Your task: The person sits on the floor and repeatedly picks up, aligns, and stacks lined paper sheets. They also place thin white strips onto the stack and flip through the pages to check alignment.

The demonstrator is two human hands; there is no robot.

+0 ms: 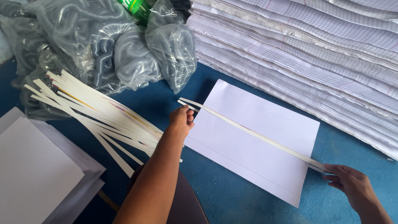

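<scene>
Blue counter [232, 199], ruled sheet [253, 141] lying flat, left hand [181, 119] and right hand [348, 180] each pinching an end of white paper strip [253, 132] across it, strip pile [95, 112] left, sheet stack [315, 49] behind.

At the far left, clear plastic bags [103, 45] lie heaped on the blue tabletop [232, 199], bulging and crinkled, packed with grey coiled tubing. Between them at the far edge pokes a green bottle [137, 8] with a green and white label [132, 4].
</scene>
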